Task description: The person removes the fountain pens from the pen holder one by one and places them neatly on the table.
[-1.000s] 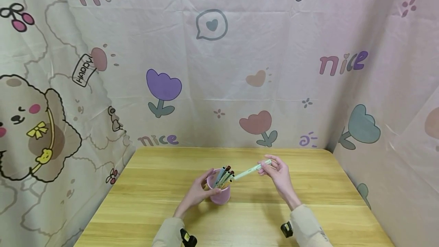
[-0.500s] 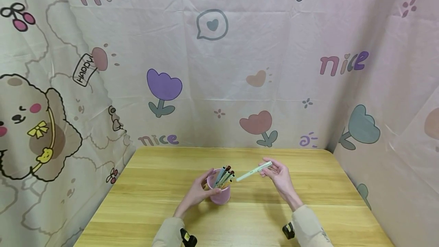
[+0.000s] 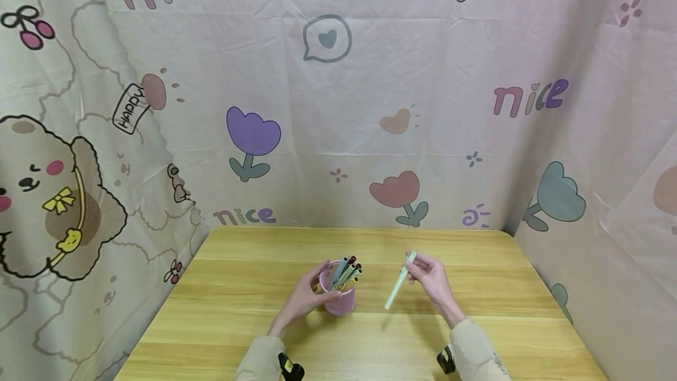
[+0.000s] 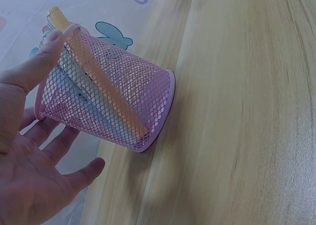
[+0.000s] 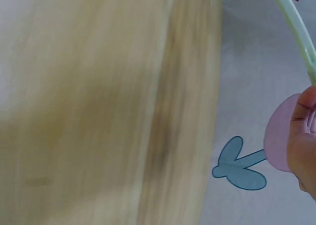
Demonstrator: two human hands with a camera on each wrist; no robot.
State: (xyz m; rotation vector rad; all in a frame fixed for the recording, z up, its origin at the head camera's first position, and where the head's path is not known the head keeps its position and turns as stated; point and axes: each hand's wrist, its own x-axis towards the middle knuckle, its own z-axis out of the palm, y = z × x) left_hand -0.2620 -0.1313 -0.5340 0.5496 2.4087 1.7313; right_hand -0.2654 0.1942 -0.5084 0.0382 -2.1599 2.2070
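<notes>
Beige left sleeve (image 3: 259,360), matching right sleeve (image 3: 476,348), yellow-marked black wrist devices (image 3: 291,368)

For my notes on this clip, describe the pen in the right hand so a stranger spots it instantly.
At the wood-grain table, the left hand holds a pink mesh cup. To the cup's right, the right hand pinches a slim, pale green pen near its upper end. Unlike the bunched pens, it is outside the cup, slanting downward.
</notes>
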